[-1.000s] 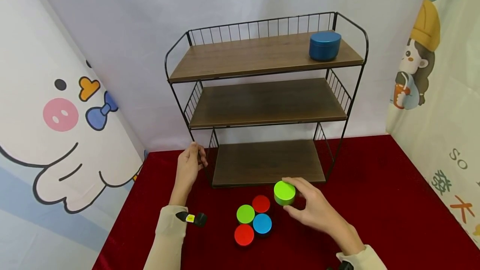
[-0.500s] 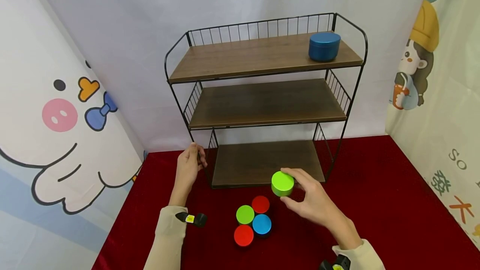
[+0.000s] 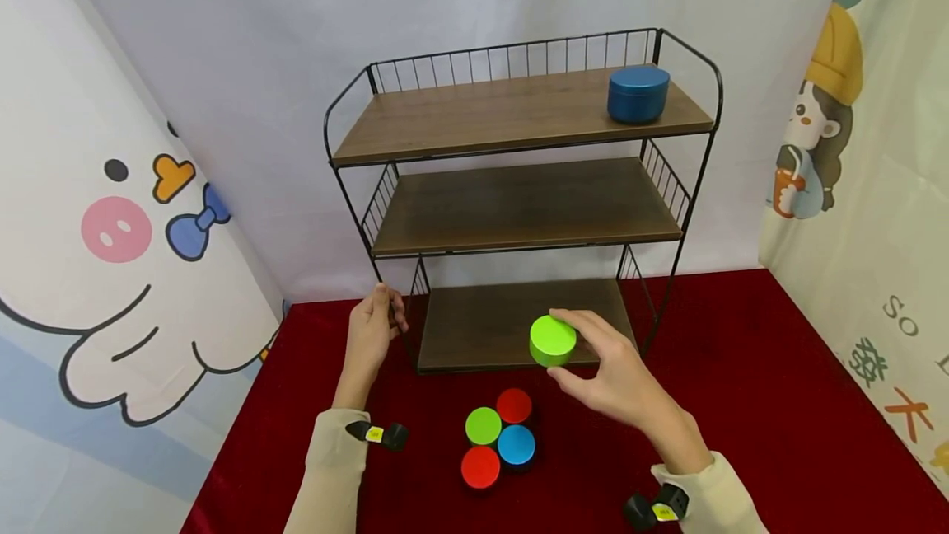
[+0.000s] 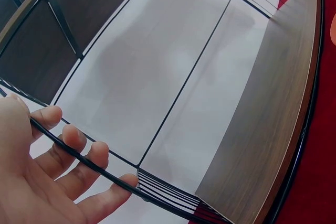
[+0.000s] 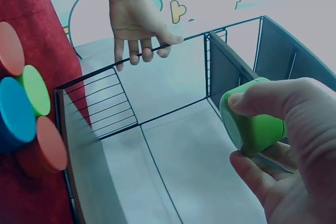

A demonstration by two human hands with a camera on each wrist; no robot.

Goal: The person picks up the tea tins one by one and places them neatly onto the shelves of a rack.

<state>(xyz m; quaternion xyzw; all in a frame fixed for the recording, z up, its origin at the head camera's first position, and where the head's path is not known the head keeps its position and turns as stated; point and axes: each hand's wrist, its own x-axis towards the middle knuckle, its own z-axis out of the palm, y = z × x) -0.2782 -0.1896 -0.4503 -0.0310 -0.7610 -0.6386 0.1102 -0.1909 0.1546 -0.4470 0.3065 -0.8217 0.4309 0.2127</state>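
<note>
My right hand (image 3: pixel 619 373) pinches a bright green round tin (image 3: pixel 552 340) between thumb and fingers, raised in front of the lowest board of a three-tier shelf rack (image 3: pixel 511 208). The right wrist view shows the green tin (image 5: pixel 249 121) tilted, thumb on one side and fingers beneath. With curled fingers, my left hand (image 3: pixel 371 332) holds the rack's black front left post (image 4: pixel 86 162). On the red cloth below sit a green tin (image 3: pixel 483 427), a blue tin (image 3: pixel 516 445) and two red tins (image 3: pixel 480 467), close together. A larger blue tin (image 3: pixel 638 95) stands on the top board's right end.
Wire railings (image 3: pixel 511 60) edge the top board at the back. A red cloth (image 3: pixel 741 402) covers the table. Pale curtains (image 3: pixel 259 64) with cartoon figures hang behind and on both sides.
My right hand has lifted the green tin up and slightly left, from near the cloth to in front of the lowest board. The left hand stays on the post.
</note>
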